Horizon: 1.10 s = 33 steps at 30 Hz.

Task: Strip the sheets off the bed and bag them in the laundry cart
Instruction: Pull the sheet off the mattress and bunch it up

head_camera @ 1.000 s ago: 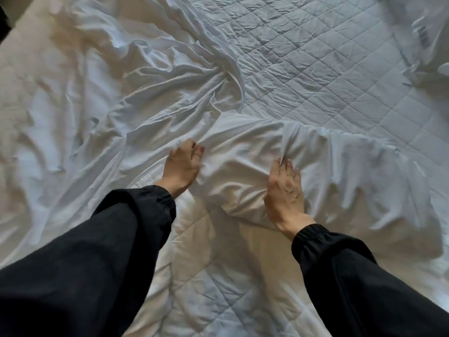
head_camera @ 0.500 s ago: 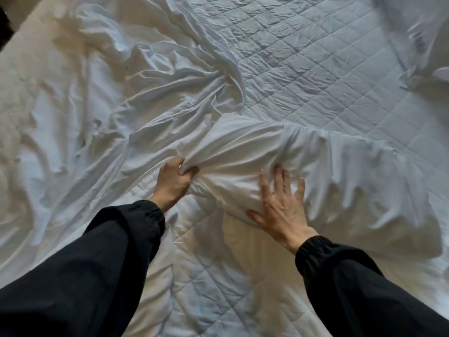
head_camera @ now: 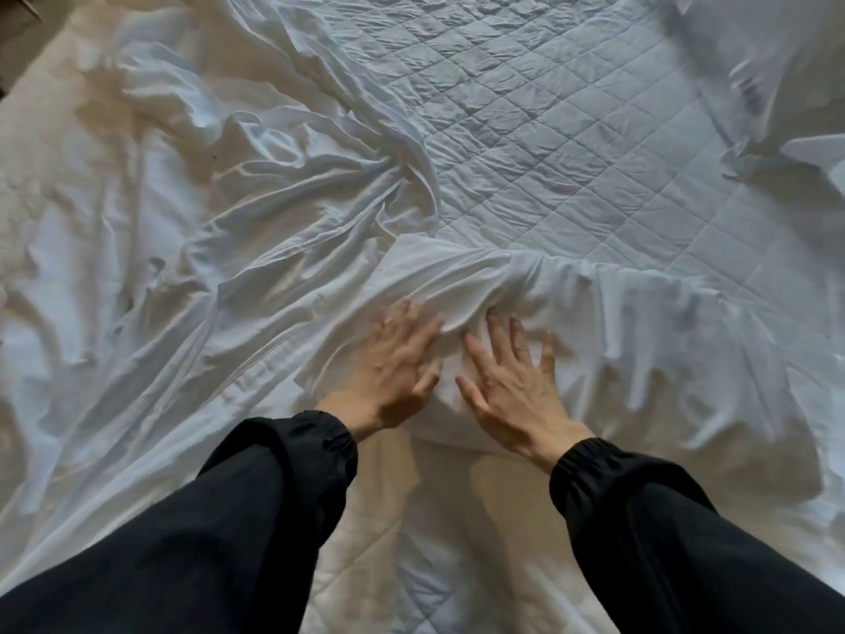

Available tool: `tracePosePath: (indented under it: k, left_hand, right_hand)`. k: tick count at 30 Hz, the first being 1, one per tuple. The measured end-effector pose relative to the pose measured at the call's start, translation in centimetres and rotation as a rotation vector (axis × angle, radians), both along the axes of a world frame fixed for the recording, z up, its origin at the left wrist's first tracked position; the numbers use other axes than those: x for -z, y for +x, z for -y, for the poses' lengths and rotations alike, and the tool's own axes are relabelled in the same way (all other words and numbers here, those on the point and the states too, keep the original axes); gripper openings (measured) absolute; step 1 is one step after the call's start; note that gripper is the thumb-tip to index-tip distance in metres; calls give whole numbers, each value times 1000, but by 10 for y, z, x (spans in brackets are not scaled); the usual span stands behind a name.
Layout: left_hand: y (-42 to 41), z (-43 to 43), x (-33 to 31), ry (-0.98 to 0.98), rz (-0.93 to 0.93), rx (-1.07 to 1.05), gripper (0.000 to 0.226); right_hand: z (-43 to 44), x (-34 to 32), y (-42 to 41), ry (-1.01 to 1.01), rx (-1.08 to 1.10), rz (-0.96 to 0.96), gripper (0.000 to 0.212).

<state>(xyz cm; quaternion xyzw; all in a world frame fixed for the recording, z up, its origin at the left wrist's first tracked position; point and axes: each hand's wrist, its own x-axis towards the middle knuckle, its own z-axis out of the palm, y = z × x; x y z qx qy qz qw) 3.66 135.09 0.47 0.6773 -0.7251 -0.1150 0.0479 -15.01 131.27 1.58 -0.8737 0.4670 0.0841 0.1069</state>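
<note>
Both hands are lying flat, fingers straight and spread, on a bunched ridge of the white sheet (head_camera: pixel 608 322) just below the middle of the view. The left hand (head_camera: pixel 397 364) is no longer clutching a fold out toward 9 o'clock as it was half a second ago; it is now opened out and sitting just beside the right hand (head_camera: pixel 513 385), thumbs nearly meeting, with only a narrow strip of cloth between them. The right hand is staying spread much as before. The sheet is trailing in deep creases from the centre out to 9 and 10 o'clock and is gathered toward 3 o'clock, lying on the quilted mattress pad (head_camera: pixel 571 130), which is showing bare from 12 to 2 o'clock and again at 6 o'clock between the black sleeves (head_camera: pixel 228 519).
</note>
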Motion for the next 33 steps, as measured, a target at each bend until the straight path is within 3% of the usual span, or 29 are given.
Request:
tracePosePath:
  k: [2,5,8,11,14,18,20,22,24,28,33]
  left_hand:
    - [-8,13,1,120,43,36,56]
    - [-8,26,6,170,-20,-97,52]
    - [-5,42,5,52,-156,-225,45]
    - [-3,76,-4,-74,-163,-381,43]
    - [5,115,-5,83,-158,-520,54]
    - [22,153,2,198,-316,-692,64]
    - [30,167,9,239,-345,-736,56]
    - [33,178,15,177,-367,-749,34]
    - [29,183,13,80,-326,-751,28]
    - [36,180,7,-71,-241,-847,32]
    - [46,174,5,-26,-244,-1006,43]
  right_hand:
    - [16,5,-4,-31,19,-47,74]
    - [30,7,-14,-42,86,-112,73]
    - [34,0,-8,-8,117,-81,66]
    - [51,-6,5,-43,160,30,63]
    - [80,-4,10,-38,171,48,65]
    - [108,-5,12,-2,133,71,65]
    - [120,-7,17,3,136,94,63]
    - [133,-6,22,6,137,91,62]
    - [144,-4,27,31,139,79,64]
    - [149,-4,32,3,133,83,63]
    - [139,8,13,-91,75,17,75]
